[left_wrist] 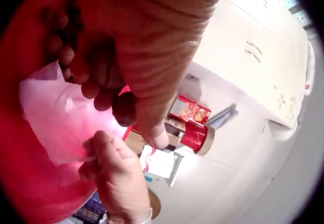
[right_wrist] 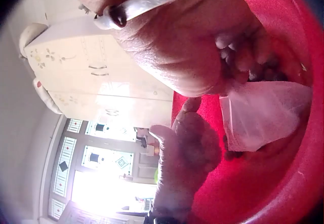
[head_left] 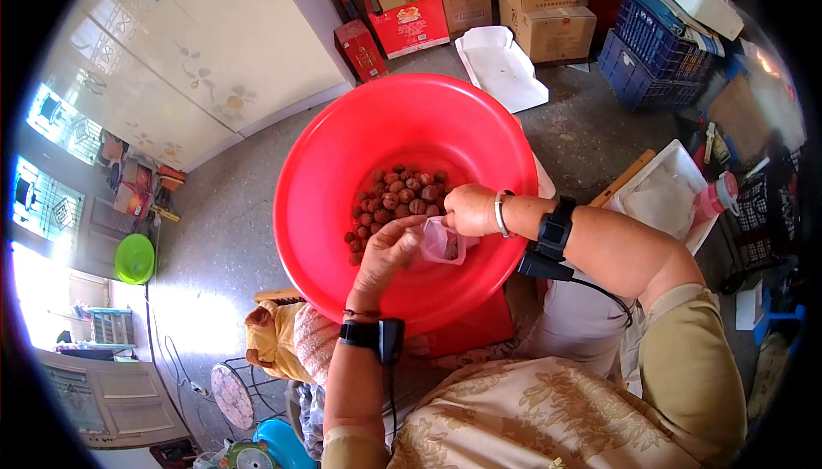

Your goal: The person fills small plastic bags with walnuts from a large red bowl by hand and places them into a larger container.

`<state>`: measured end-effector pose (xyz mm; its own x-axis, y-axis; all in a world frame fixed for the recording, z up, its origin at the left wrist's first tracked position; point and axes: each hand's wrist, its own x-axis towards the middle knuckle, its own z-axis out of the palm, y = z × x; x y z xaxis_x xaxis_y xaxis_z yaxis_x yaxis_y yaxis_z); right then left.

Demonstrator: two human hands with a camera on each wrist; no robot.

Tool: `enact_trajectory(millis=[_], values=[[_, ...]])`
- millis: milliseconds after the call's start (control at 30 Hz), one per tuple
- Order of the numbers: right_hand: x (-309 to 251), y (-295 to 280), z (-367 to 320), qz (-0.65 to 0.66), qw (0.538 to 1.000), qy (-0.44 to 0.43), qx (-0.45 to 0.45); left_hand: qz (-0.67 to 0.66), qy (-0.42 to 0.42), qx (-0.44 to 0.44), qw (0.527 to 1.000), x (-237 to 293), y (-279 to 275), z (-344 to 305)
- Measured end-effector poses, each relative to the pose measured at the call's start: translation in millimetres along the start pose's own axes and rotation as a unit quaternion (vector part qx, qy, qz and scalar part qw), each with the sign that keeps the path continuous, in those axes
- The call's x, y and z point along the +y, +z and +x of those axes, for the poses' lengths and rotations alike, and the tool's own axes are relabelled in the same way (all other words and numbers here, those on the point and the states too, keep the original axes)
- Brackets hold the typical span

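Observation:
A pink translucent bag (head_left: 443, 242) hangs low inside the red basin (head_left: 300, 169), beside a heap of brown walnuts (head_left: 402, 195). My right hand (head_left: 473, 210) pinches the bag's edge; in the left wrist view the same hand (left_wrist: 121, 176) has thumb and fingers on the film (left_wrist: 66, 123). My left hand (head_left: 385, 255) is at the bag's other side, fingers bent. Dark round walnuts (left_wrist: 124, 108) show within its curled fingers in the left wrist view. The right wrist view shows this hand (right_wrist: 187, 158) partly shadowed, palm toward the camera.
Beyond the basin lie a white foam tray (head_left: 503, 67) and stacked cartons (head_left: 556, 32). Blue crates (head_left: 651, 67) stand at the back right, and a white foam box (head_left: 664, 187) at the right. A yellow plush toy (head_left: 278, 341) is left of my left forearm.

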<state>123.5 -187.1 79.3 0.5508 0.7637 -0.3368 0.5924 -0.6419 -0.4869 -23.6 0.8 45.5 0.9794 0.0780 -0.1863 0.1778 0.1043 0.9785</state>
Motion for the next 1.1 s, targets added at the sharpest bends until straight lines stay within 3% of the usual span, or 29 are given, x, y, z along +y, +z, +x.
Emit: enact_trajectory(millis=[133, 200, 233, 333, 600, 700, 767, 867, 933, 1033, 1100], values=[[3.6, 5.2, 5.1, -0.008, 1.0, -0.013, 0.0, 0.01, -0.004, -0.016, 1.0, 5.3, 7.2, 0.6], [3.7, 5.9, 6.2, -0.019, 1.0, -0.011, -0.002, 0.295, 0.011, 0.121, 0.948, -12.3, 6.7, 9.4], [3.1, 3.3, 4.7, -0.014, 1.0, -0.005, -0.009, 0.311, 0.06, 0.132, 0.939, -20.8, 7.4, 8.8], [-1.2, -4.6, -3.7, -0.014, 1.0, 0.005, -0.005, 0.412, 0.073, 0.106, 0.902, -32.0, 0.6, 13.5], [-5.1, -19.3, -23.7, -0.096, 0.993, 0.003, 0.063, 0.256, 0.058, 0.13, 0.956, 0.4, 19.4, 5.2], [-5.5, -29.3, -27.7, -0.082, 0.994, -0.046, 0.062, 0.195, 0.07, 0.15, 0.967, -7.4, 15.9, 7.2], [-4.9, -34.5, -27.0, 0.025, 0.998, -0.062, 0.006, 0.161, 0.078, 0.165, 0.97, -13.0, 9.0, 7.6], [-1.5, -23.6, -20.6, -0.07, 0.997, -0.028, -0.01, 0.277, 0.079, 0.156, 0.945, -2.9, 14.8, 4.4], [-3.9, -20.7, -18.1, -0.066, 0.997, -0.023, -0.027, 0.31, 0.077, 0.157, 0.935, -4.5, 15.9, 6.7], [-2.3, -14.4, -13.0, -0.061, 0.998, -0.014, -0.024, 0.239, 0.044, 0.171, 0.955, -2.3, 14.1, 5.7], [-2.0, -12.8, -12.1, -0.039, 0.999, -0.005, -0.003, 0.027, 0.018, 0.104, 0.994, 5.6, 9.4, 0.3]])
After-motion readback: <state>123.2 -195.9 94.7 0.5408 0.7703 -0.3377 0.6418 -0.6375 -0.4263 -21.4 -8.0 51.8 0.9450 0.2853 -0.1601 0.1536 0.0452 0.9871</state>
